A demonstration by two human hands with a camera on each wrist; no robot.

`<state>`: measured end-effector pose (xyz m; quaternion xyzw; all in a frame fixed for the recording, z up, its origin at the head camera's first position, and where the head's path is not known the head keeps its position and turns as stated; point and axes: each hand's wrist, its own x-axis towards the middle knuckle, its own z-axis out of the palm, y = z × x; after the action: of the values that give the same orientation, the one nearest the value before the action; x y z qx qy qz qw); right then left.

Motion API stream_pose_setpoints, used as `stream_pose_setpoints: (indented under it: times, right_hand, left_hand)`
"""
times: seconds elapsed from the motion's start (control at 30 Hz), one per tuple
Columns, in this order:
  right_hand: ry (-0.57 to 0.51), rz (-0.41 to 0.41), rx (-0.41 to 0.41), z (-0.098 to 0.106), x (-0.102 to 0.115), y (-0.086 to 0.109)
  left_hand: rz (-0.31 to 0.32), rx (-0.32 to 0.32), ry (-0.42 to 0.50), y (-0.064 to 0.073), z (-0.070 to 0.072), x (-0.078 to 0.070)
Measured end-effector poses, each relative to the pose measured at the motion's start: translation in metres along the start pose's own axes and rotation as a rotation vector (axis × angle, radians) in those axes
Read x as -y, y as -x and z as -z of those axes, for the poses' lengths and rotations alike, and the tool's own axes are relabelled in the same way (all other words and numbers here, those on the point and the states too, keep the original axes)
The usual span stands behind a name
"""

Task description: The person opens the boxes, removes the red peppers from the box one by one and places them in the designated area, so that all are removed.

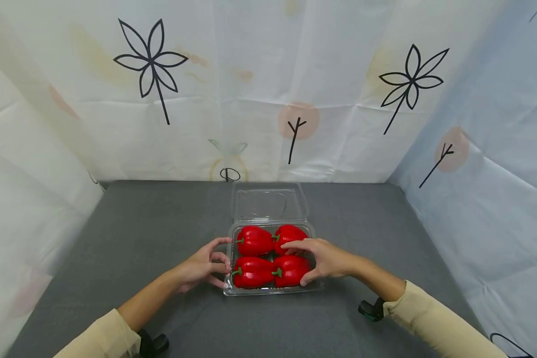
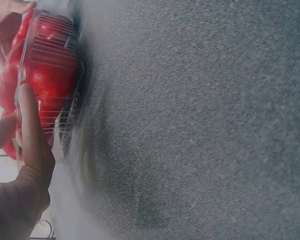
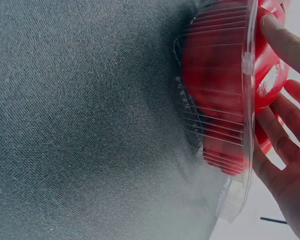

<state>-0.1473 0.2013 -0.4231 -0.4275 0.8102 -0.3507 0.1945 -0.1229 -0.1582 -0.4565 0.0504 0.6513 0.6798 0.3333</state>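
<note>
A clear plastic clamshell container stands with its lid folded back. Inside sit several red bell peppers with green stems, in two rows. My right hand reaches over the container's right rim. Its thumb rests on the front right bell pepper and its fingers curve over that pepper's far side, overlapping the back right bell pepper. At the left rim, my left hand touches the container's side with loosely bent fingers. In the left wrist view, one straight finger lies along the ribbed wall.
A dark grey cloth-covered table lies under the container. White curtains with printed plants stand behind it and along both sides. Each sleeved forearm carries a black wrist device, such as the right one.
</note>
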Motion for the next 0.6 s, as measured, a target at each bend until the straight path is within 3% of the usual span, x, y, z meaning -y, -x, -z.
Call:
stream_pose_setpoints:
  times: [0.27,0.6]
  right_hand:
    - [0.074,-0.079,-0.002,-0.0007,0.0054,0.0005]
    - [0.068,-0.067,-0.014,-0.0025,-0.0008,0.0004]
  left_hand:
    - [0.004,0.015,0.0,-0.0005,-0.0003,-0.0009]
    - [0.008,0.005,-0.002,-0.001,-0.0001,-0.002]
